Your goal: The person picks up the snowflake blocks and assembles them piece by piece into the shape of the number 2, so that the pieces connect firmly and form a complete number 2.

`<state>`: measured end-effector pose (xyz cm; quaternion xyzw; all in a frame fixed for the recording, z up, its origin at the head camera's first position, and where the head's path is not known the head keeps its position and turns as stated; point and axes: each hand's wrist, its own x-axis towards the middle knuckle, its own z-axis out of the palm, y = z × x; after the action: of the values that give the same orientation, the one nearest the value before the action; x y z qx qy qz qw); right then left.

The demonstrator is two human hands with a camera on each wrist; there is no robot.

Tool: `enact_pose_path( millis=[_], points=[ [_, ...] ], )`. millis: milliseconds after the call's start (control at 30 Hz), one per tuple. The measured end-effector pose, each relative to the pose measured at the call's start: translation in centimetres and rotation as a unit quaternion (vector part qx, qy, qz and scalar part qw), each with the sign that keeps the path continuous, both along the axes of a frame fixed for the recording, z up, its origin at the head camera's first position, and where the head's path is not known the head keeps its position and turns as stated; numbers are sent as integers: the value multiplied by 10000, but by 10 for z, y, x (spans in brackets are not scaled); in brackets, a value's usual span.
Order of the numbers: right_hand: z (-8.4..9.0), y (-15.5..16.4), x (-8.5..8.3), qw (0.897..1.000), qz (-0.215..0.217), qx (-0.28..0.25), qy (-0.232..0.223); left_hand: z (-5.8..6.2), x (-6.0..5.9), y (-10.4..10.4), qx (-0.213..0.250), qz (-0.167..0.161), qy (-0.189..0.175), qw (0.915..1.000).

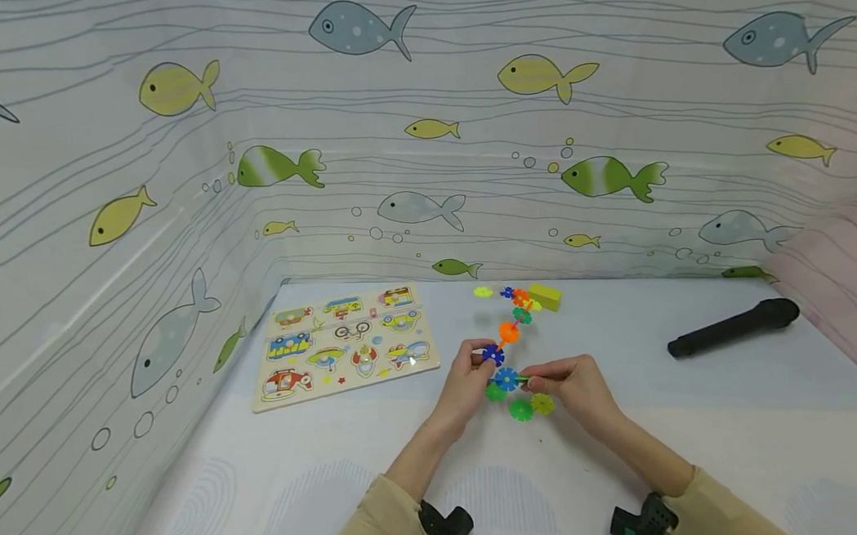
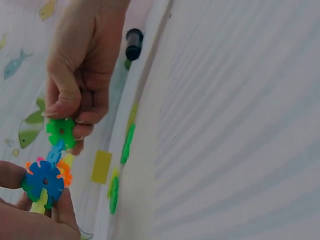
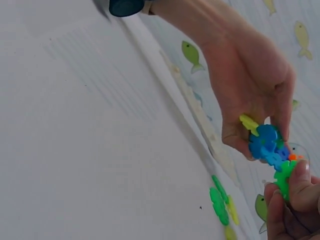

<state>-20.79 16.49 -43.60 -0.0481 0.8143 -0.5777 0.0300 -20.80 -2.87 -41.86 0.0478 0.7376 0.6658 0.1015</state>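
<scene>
A chain of notched plastic snowflake discs stretches away from the hands in the head view, with a dark blue disc [image 1: 493,355] and an orange disc [image 1: 509,333] along it. My left hand [image 1: 467,386] grips its near end, around a blue disc [image 2: 45,181] with a yellow piece slotted in. Thumb and fingers of my right hand [image 1: 574,385] pinch a green disc [image 2: 61,132]. Between the hands, a light blue disc [image 3: 272,159] stands edge-on, meeting both the green disc and the blue one. Below the hands lie a loose green disc [image 1: 521,410] and a yellow-green disc [image 1: 542,404].
At the left lies a wooden picture puzzle board [image 1: 398,371]. A black microphone [image 1: 734,328] rests on the right of the table. Near the back wall are a yellow block [image 1: 545,297] and a yellow disc [image 1: 483,292]. Fish-patterned sheets [image 1: 481,166] enclose the table.
</scene>
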Motion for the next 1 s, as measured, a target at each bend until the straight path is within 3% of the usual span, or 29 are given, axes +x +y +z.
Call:
enact_pose_path(
  millis=[433, 1000],
  points=[
    [0, 0, 0, 10000, -2, -47, 9, -2, 1, 0, -95, -108, 38, 9999],
    [-3, -3, 0, 9996, 112, -241, -79, 2, -4, -2, 64, 292, 22, 9995]
  ],
)
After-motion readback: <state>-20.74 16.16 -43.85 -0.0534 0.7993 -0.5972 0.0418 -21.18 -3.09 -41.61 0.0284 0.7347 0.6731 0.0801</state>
